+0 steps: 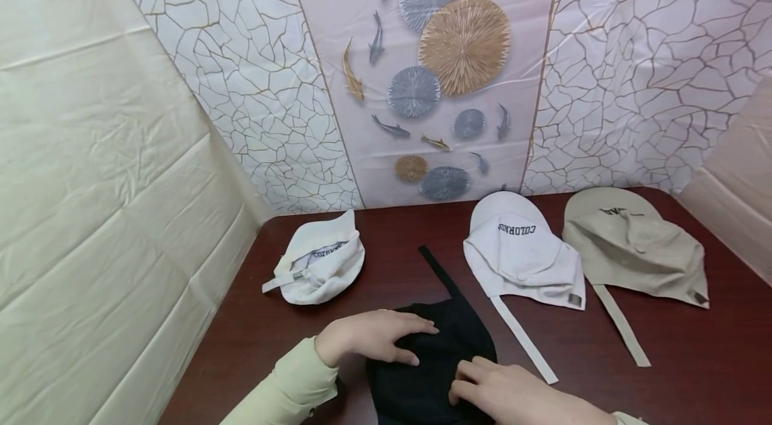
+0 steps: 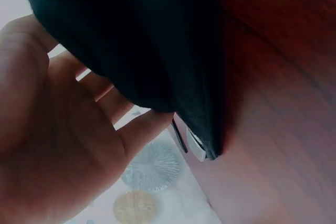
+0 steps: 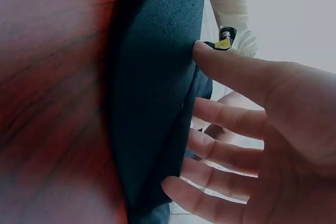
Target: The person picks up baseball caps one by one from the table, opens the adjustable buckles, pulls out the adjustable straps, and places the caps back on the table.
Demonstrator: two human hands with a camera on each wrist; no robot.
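Observation:
A black cap (image 1: 443,352) lies at the near middle of the table, its strap (image 1: 439,271) stretched out toward the back. My left hand (image 1: 376,338) rests on the cap's left side, fingers extended and thumb apart. In the left wrist view that hand's fingers touch the dark cloth along its edge. On the cap's right side is my right hand (image 1: 506,390), fingers slightly bent. The right wrist view shows its thumb and fingertips (image 3: 176,184) against the top of the cap, without gripping. The cap's near end runs out of the head view.
A white cap (image 1: 322,264) lies at the back left. Another white cap (image 1: 525,257) with dark lettering lies right of the black one, strap toward me. Beside it is a beige cap (image 1: 639,244). A patterned cloth (image 1: 446,137) hangs behind the dark red table (image 1: 241,351).

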